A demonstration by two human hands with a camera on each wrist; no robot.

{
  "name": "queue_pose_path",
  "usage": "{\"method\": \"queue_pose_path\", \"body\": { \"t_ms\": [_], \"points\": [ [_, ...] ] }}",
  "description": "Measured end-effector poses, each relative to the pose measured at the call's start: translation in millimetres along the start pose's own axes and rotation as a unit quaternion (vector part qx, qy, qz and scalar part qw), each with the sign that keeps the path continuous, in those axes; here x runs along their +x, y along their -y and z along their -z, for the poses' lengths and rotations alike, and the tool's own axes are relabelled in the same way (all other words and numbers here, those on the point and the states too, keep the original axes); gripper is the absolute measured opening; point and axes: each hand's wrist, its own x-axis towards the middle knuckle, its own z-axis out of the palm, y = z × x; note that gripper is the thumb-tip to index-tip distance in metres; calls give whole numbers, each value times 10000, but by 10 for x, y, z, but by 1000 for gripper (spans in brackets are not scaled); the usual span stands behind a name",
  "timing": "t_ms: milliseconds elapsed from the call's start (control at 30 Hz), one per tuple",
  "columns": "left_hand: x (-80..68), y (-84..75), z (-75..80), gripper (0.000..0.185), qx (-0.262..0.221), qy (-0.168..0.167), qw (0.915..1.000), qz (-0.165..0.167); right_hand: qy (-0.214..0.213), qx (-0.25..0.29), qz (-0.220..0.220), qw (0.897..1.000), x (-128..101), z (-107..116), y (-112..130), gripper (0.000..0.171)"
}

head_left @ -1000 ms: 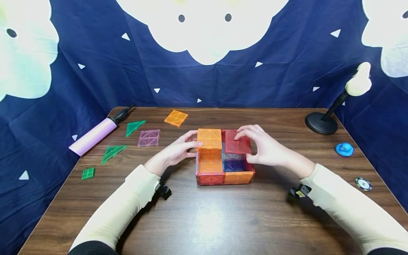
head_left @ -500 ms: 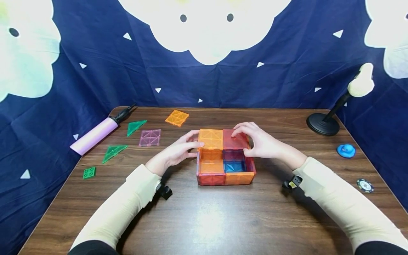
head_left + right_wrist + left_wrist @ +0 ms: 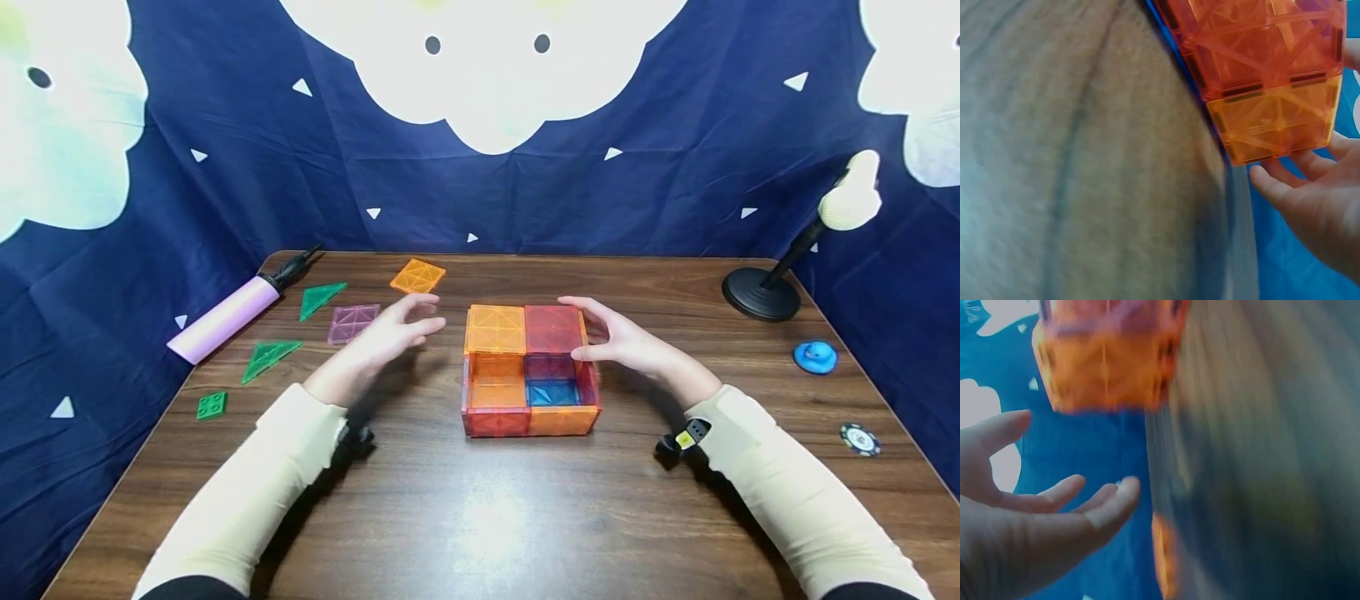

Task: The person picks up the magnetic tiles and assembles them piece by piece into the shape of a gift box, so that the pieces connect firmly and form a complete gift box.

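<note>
- Lying on the wooden table [image 3: 480, 517], two arms in cream sleeves reach forward from the near edge.
- The tile box [image 3: 528, 371] stands at the middle of the table — its walls are orange and red, and two square tiles, one orange [image 3: 495, 328] and one red [image 3: 553, 328], cover its far half. The near half is uncovered.
- The right hand [image 3: 622, 340] is beside the right wall of the box, fingers straight and spread; the thumb tip is at the edge of the red tile, holding nothing.
- The left hand [image 3: 382, 337] is apart from the box on its left side, fingers relaxed and wide, empty.
- Farther left lie a purple square tile [image 3: 352, 323], two green triangles [image 3: 268, 358], a small green brick [image 3: 212, 405] and a pink pump [image 3: 225, 318].
- At the far side — another orange tile [image 3: 417, 276] and, on the right, a black lamp stand [image 3: 759, 293].
</note>
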Motion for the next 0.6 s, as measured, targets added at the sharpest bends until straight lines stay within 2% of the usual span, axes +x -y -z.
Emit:
{"method": "queue_pose_path", "body": {
  "t_ms": [33,67,133,167,267,333,433,500,600],
  "points": [
    [-12,13,100,61,725,-168,9972,-27,13,216,-18,9998,-1,-3,-22,82],
    [-26,29,202,62,1406,-307,9896,-35,18,373,-7,9993,0,-6,-43,82],
    [-43,90,401,62,2522,-482,9665,-29,-21,494,48,9988,4,-8,-81,82],
    [-49,133,491,61,2895,-514,9558,-10,-31,540,70,9985,5,-9,-100,81],
    [-81,278,684,59,3576,-536,9322,162,-46,632,116,9979,5,-13,-153,80],
    [-118,355,734,60,3959,-486,9166,283,-46,683,129,9976,2,-18,-178,80],
    [-192,404,698,62,4375,-319,8981,309,-57,730,169,9972,2,-24,-189,79],
    [-242,391,624,63,4641,-192,8854,173,-63,734,176,9971,2,-21,-184,78],
    [-292,335,512,64,4900,-62,8717,-55,-58,726,169,9972,-1,-9,-169,77]
  ]
}}
